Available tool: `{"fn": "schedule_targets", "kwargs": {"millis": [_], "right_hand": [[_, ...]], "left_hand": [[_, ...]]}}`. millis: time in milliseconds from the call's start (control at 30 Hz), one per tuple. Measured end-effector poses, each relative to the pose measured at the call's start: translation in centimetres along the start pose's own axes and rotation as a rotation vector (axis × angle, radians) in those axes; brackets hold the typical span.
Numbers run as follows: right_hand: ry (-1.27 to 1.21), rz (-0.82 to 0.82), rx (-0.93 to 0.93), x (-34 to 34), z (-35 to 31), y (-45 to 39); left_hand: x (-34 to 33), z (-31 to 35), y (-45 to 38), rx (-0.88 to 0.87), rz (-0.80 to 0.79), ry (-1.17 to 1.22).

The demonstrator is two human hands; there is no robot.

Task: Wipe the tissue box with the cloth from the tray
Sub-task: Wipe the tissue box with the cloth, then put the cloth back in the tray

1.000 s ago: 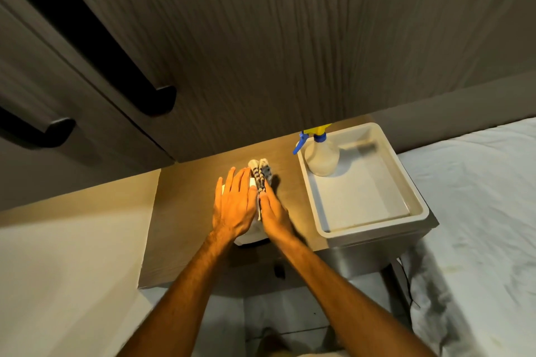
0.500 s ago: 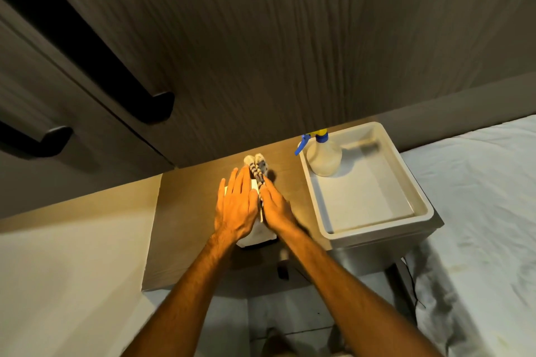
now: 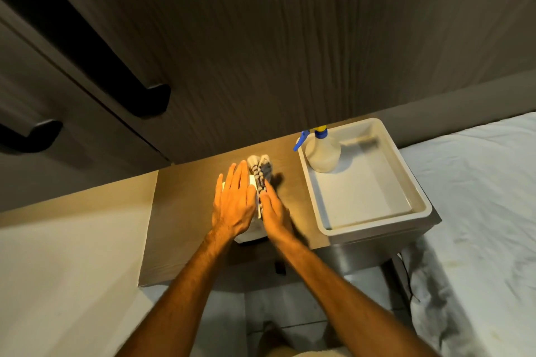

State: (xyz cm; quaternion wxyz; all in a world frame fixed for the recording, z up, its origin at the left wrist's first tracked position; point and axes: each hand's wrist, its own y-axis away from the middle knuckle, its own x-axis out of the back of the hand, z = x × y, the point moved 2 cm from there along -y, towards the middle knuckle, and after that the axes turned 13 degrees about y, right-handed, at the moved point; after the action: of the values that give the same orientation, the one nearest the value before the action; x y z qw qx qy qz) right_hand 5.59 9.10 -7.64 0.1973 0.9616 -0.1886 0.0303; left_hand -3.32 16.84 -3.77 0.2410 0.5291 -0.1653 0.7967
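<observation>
**Wiping under way, box lightly pinned**

Wooden bedside surface (image 3: 185, 211) carries the white cardboard tissue box (image 3: 251, 233). Left hand (image 3: 233, 203), flat and open, steadies it; right hand (image 3: 274, 216) presses the striped grey-white cloth (image 3: 259, 174) along its side, grip unclear. Hard strokes could skid the box.

Striped grey-and-white cloth (image 3: 260, 175), white tissue box (image 3: 251, 233), cream tray (image 3: 374, 224), blue-and-yellow-capped spray bottle (image 3: 322, 153).

The left hand (image 3: 233, 201) is lying flat on top of the white tissue box (image 3: 251, 233) on the table (image 3: 185, 211). The right hand (image 3: 274, 211) is pressing a striped cloth (image 3: 259, 174) against the box's right side. Right of the box, a white tray (image 3: 374, 224) is holding a spray bottle (image 3: 322, 151).
</observation>
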Motion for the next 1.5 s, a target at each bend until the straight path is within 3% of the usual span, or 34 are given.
{"fn": "schedule_targets", "kwargs": {"millis": [67,200,300,467,600,767,933,1033,1133,1233,1300,1367,1433,1500], "right_hand": [[0.059,-0.039,0.044,0.3,-0.2,-1.6],[0.079,0.149,-0.126,-0.3,2.2,0.6],[-0.029,0.134,-0.219,-1.6,3.6,4.3],[-0.106,0.223,-0.027,-2.9,0.5,4.4],[-0.133,0.24,-0.068,-1.5,0.7,2.2],[0.106,0.323,-0.16,1.5,2.4,4.7],[0.147,0.189,-0.002,5.5,-1.2,7.7],[0.142,0.062,0.114,8.7,-3.1,10.1],[0.241,0.185,0.178,14.8,-3.9,11.0],[0.508,0.495,0.241,21.1,-3.7,9.8],[0.756,0.564,0.184,23.3,-3.2,7.9],[0.881,0.545,0.002,24.2,-2.2,5.7],[0.818,0.465,-0.21,23.9,-1.0,3.9],[1.02,0.289,-0.245,23.1,0.7,2.5]], "left_hand": [[0.0,0.0,-0.1,0.022,-0.002,0.014],[0.0,0.0,-0.1,0.025,-0.008,-0.005],[-0.1,-0.2,-0.2,0.025,-0.014,-0.024],[-0.2,-0.3,-0.3,0.012,-0.016,-0.02],[-0.3,-0.2,-0.1,0.02,-0.002,-0.015],[-1.2,2.1,-1.3,-0.026,0.004,0.027],[-0.8,2.2,-1.6,-0.038,0.012,0.064],[1.0,1.4,0.2,-0.071,0.151,0.096],[0.9,4.1,1.9,-0.215,0.349,0.174],[-2.6,9.0,2.1,-0.235,0.322,0.404],[-5.5,10.7,2.1,-0.145,0.247,0.569],[-8.2,10.5,1.7,0.009,0.188,0.734],[-10.1,9.6,1.2,0.123,0.138,0.795],[-11.7,8.5,1.0,0.165,0.077,0.68]]}}
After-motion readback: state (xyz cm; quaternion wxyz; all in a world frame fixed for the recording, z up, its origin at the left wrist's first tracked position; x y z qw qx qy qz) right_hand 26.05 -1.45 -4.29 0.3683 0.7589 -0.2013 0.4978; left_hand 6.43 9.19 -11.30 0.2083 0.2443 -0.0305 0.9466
